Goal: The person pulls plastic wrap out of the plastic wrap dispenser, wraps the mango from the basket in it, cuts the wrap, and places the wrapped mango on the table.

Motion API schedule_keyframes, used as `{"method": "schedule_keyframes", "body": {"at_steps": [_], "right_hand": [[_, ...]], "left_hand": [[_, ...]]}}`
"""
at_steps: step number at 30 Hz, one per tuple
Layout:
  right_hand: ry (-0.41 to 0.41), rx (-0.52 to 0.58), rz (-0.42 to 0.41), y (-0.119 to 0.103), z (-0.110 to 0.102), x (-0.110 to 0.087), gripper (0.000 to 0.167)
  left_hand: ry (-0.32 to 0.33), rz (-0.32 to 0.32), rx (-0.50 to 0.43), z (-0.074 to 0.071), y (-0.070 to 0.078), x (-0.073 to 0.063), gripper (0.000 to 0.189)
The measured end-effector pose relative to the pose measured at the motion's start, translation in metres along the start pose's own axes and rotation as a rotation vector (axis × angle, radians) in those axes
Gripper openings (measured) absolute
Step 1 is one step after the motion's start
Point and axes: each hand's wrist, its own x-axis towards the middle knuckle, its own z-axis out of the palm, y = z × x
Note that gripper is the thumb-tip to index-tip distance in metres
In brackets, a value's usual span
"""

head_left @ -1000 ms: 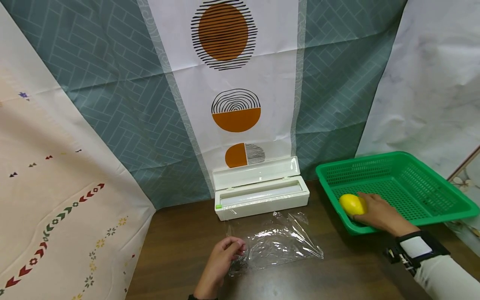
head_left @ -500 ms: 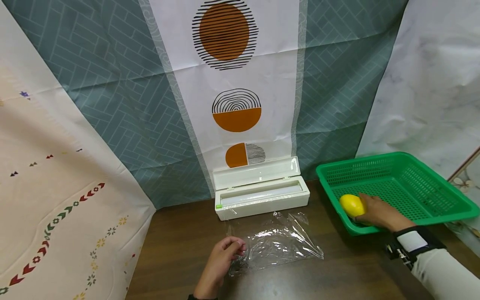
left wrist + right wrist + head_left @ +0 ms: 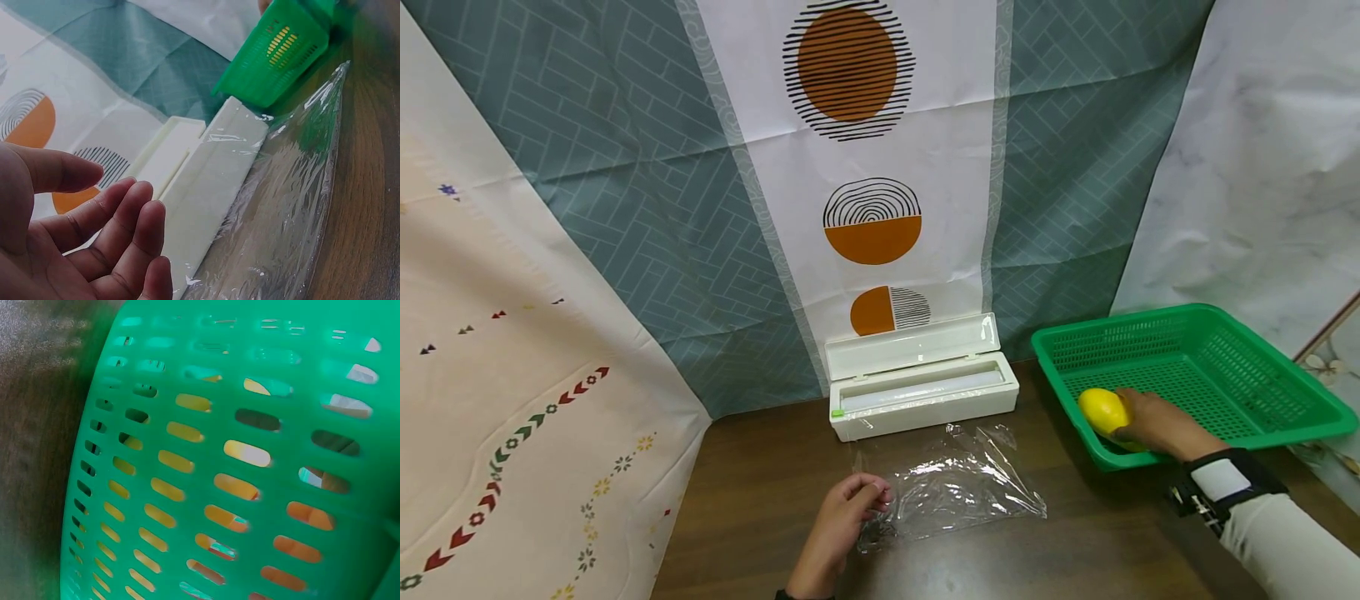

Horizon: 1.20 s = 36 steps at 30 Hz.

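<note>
My right hand (image 3: pixel 1157 423) reaches into the green basket (image 3: pixel 1198 317) and grips a smooth yellow lemon (image 3: pixel 1102 411) near its left wall. Through the slots in the right wrist view, yellow of the lemon (image 3: pixel 167 489) and parts of the fingers show; the basket wall hides the rest of the grip. My left hand (image 3: pixel 850 507) is over the table at the left end of a crinkled sheet of clear plastic wrap (image 3: pixel 958 492). In the left wrist view its fingers (image 3: pixel 119 228) are loosely bent, with nothing between them and the thumb.
A white wrap dispenser box (image 3: pixel 925 414) stands at the back with its lid (image 3: pixel 913 346) raised and a roll (image 3: pixel 922 392) inside. The plastic wrap lies in front of it on the brown table (image 3: pixel 752 500). Patterned cloths (image 3: pixel 760 250) hang behind.
My right hand and wrist have shifted very slightly around the lemon. The left hand, plastic wrap and box have stayed where they were.
</note>
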Motion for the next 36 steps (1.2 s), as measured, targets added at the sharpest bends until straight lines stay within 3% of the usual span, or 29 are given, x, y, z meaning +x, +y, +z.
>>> {"method": "schedule_keyframes", "body": {"at_steps": [13, 36], "right_hand": [[-0.007, -0.015, 0.016, 0.001, 0.001, -0.001, 0.076], [0.135, 0.005, -0.009, -0.020, -0.009, -0.014, 0.078]], "left_hand": [[-0.013, 0.007, -0.018, 0.001, 0.001, 0.000, 0.030], [-0.008, 0.011, -0.028, 0.000, 0.002, -0.001, 0.030]]}}
